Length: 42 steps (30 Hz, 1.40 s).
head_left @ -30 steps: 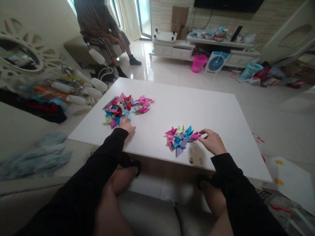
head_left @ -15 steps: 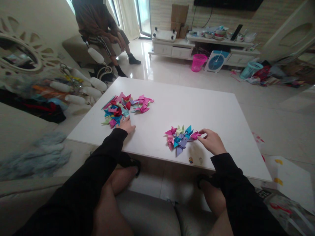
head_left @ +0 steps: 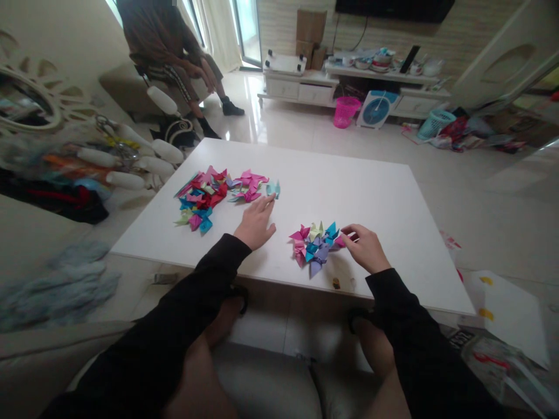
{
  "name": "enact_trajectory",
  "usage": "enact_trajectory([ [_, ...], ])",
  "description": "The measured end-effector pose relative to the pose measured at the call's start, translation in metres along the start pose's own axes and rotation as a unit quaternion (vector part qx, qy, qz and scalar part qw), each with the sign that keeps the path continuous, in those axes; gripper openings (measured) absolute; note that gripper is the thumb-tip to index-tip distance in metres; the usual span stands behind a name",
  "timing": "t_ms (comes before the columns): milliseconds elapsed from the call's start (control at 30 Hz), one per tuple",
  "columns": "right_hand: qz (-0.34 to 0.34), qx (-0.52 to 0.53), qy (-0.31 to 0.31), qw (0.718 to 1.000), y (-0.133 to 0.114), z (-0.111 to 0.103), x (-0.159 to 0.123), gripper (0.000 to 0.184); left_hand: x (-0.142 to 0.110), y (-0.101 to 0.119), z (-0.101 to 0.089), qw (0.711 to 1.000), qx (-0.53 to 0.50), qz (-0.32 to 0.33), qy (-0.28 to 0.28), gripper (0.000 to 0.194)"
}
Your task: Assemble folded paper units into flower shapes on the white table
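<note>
My left hand [head_left: 257, 222] lies over the table with its fingers stretched out and thumb apart. Its fingertips touch a light blue paper crane [head_left: 273, 188]. Behind and to the left of that hand is a heap of folded paper cranes [head_left: 212, 195] in red, pink, blue and green. My right hand [head_left: 365, 247] is half curled, fingers apart, beside a magenta paper crane [head_left: 338, 242]. That crane sits at the right edge of a smaller cluster [head_left: 315, 247] in purple, blue, pink and pale green. Whether the right fingertips touch it is hard to tell.
The white table [head_left: 349, 180] carries both groups. Near its front edge is a small sticker-like mark [head_left: 336, 283]. A seated person [head_left: 168, 58] is beyond the far left corner. Across the floor stand a pink basket [head_left: 346, 112] and a blue fan [head_left: 376, 109].
My left hand has slid the light blue crane from the heap to the right. My right hand has let go of the magenta crane, now closer against the cluster. The view has shifted slightly.
</note>
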State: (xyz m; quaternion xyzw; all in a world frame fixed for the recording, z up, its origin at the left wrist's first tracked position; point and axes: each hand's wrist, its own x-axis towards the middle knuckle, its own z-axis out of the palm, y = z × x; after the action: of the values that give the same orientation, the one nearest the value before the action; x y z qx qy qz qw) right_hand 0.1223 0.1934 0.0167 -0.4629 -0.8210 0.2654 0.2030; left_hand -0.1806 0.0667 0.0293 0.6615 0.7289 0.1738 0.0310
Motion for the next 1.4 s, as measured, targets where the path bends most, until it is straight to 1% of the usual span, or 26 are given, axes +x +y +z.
enact_trajectory([
  [67,0.006,0.058,0.001,0.998,-0.006,0.003,0.000,0.020,-0.004,0.021,-0.002,0.997,-0.019,0.073,0.009,0.064],
  [133,0.023,0.135,-0.002,0.991,-0.010,0.006,0.000,0.027,-0.008,0.039,-0.001,0.990,-0.036,0.133,0.010,0.063],
  [200,0.047,0.213,-0.008,0.976,-0.014,0.009,0.001,0.036,-0.010,0.053,0.003,0.983,-0.047,0.178,0.005,0.062],
  [267,0.071,0.269,-0.013,0.960,-0.017,0.012,0.002,0.042,-0.012,0.063,0.007,0.977,-0.051,0.207,-0.002,0.061],
  [400,0.098,0.336,-0.021,0.936,-0.022,0.016,0.002,0.047,-0.016,0.075,0.014,0.969,-0.043,0.240,-0.022,0.062],
  [533,0.113,0.379,-0.007,0.918,-0.026,0.015,0.002,0.045,-0.018,0.079,0.018,0.966,-0.035,0.255,-0.032,0.063],
  [667,0.121,0.393,0.007,0.911,-0.027,0.012,0.001,0.043,-0.019,0.081,0.021,0.962,-0.033,0.270,-0.036,0.065],
  [767,0.109,0.393,0.006,0.913,-0.023,0.010,0.001,0.038,-0.020,0.082,0.022,0.958,-0.036,0.282,-0.035,0.065],
  [833,0.089,0.368,-0.002,0.926,-0.019,0.009,0.001,0.032,-0.019,0.081,0.022,0.955,-0.041,0.293,-0.035,0.059],
  [867,0.075,0.338,-0.003,0.938,-0.016,0.007,0.000,0.029,-0.019,0.080,0.021,0.953,-0.044,0.299,-0.033,0.054],
  [967,0.026,0.189,-0.013,0.982,-0.006,-0.004,-0.003,0.022,-0.017,0.076,0.019,0.952,-0.061,0.299,-0.012,0.038],
  [1033,-0.002,0.078,-0.038,0.996,0.001,-0.014,-0.007,0.015,-0.015,0.073,0.018,0.956,-0.074,0.283,0.005,0.032],
  [1100,-0.019,-0.009,-0.079,0.997,0.010,-0.023,-0.010,0.012,-0.014,0.071,0.017,0.959,-0.083,0.269,0.013,0.031],
  [1200,-0.012,-0.102,-0.146,0.984,0.023,-0.027,-0.015,0.009,-0.014,0.070,0.017,0.961,-0.088,0.260,0.021,0.032],
  [1300,0.001,-0.160,-0.198,0.967,0.032,-0.022,-0.016,0.011,-0.014,0.072,0.017,0.962,-0.086,0.256,0.024,0.031],
  [1400,0.001,-0.200,-0.222,0.954,0.033,-0.014,-0.015,0.017,-0.015,0.073,0.017,0.964,-0.082,0.252,0.018,0.031],
])
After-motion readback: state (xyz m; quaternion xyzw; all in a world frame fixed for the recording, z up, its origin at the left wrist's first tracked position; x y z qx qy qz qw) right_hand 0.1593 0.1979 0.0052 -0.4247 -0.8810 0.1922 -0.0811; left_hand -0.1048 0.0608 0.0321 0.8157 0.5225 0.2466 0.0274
